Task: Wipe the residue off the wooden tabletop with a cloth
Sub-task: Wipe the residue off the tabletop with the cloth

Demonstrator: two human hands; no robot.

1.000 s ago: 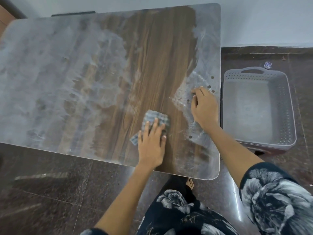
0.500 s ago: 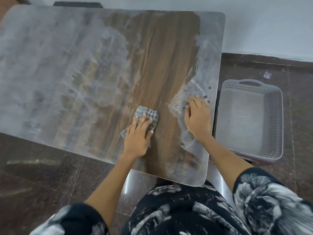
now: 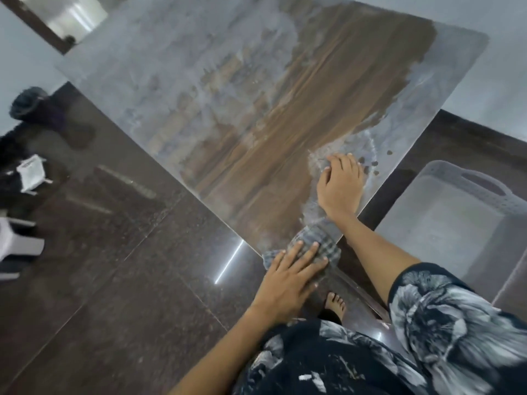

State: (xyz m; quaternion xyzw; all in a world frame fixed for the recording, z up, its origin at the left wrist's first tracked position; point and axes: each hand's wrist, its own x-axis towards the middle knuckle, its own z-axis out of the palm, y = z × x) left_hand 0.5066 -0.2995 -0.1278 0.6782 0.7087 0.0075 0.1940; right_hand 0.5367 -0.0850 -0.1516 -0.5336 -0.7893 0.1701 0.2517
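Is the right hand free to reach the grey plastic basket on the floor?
Probably yes: the right hand rests flat on the tabletop, holding nothing, and the grey plastic basket sits just beside it, unobstructed.

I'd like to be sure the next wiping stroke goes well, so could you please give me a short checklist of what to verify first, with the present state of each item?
1. Cloth under the left hand: ok, flat fingers press on it.
2. Cloth fully on the tabletop: not ok, it sits at the near corner and hangs partly over the edge.
3. Right hand steadying the table: ok, it rests on the top near the right edge.
4. Residue left to wipe: not ok, a grey film covers the left part and the right strip; only the middle band shows wood.
5. Cloth clean enough: cannot tell.
6. Basket clear of the stroke: ok, it stands on the floor beside the table.
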